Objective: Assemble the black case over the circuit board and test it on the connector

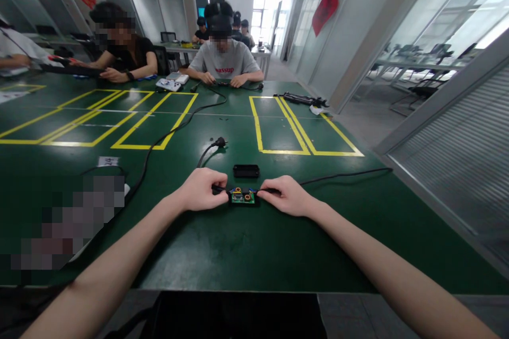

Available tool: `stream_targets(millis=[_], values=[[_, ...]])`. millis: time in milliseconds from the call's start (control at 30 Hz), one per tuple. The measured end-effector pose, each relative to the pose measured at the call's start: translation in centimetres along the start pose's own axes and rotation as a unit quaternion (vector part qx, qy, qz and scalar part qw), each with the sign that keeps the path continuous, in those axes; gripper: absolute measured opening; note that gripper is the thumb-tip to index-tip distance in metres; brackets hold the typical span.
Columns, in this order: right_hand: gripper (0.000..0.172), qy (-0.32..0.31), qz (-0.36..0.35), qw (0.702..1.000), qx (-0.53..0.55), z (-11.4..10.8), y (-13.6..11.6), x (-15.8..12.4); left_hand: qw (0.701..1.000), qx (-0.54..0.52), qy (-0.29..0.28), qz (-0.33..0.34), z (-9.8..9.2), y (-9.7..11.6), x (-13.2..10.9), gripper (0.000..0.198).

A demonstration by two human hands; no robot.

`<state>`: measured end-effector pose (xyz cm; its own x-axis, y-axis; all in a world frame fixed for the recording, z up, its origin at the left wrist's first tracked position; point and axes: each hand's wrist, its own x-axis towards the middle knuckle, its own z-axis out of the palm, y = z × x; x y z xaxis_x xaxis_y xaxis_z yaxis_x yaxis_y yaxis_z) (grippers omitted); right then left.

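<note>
A small green circuit board [242, 198] sits in an open black plastic housing [257, 202] on a dark green bench [191, 259], directly in front of the camera wearer. Two copper-coloured ring coils [248, 197] stand on the board, and thin coloured wires [252, 190], some blue, show at its ends. Just beyond lies a matching black cover [246, 171], apart from the board.

On the bench to the left, a white label [108, 161] appears to read "24". Across the bench, a person's grey shirt [234, 61] reads "wassup" in red.

The board lies between the two hands. The left hand [204, 189] has its grip pinched around a black cord [218, 189] at the board's left end; the right hand [287, 195] pinches a black cable [342, 175] at its right end.
</note>
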<state>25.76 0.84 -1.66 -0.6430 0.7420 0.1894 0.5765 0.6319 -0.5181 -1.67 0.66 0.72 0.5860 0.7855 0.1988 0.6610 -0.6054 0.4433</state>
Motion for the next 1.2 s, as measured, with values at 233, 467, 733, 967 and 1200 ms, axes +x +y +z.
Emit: stream_targets(millis=[233, 467, 733, 967, 1200], values=[[0.031, -0.027, 0.002, 0.999, -0.029, 0.1, 0.1, 0.0, 0.999, 0.026, -0.029, -0.007, 0.4, 0.1, -0.1, 0.017], [0.050, -0.017, -0.010, 0.999, -0.043, -0.2, 0.5, 0.1, 0.999, 0.012, -0.029, 0.019, 1.0, 0.4, 0.1, 0.007], [0.049, 0.039, 0.006, 0.997, -0.060, 0.2, 0.8, 0.4, 1.000, 0.022, -0.001, 0.000, 1.8, 0.6, 0.4, 0.027], [0.052, 0.093, 0.059, 0.990, -0.085, -0.4, 1.5, 0.3, 0.992, 0.068, 0.058, -0.089, 2.0, 0.1, 0.7, 0.040], [0.049, 0.108, 0.106, 0.983, -0.100, -0.4, 1.6, 0.4, 0.986, 0.089, 0.077, -0.121, 2.6, 0.6, 0.8, 0.042]])
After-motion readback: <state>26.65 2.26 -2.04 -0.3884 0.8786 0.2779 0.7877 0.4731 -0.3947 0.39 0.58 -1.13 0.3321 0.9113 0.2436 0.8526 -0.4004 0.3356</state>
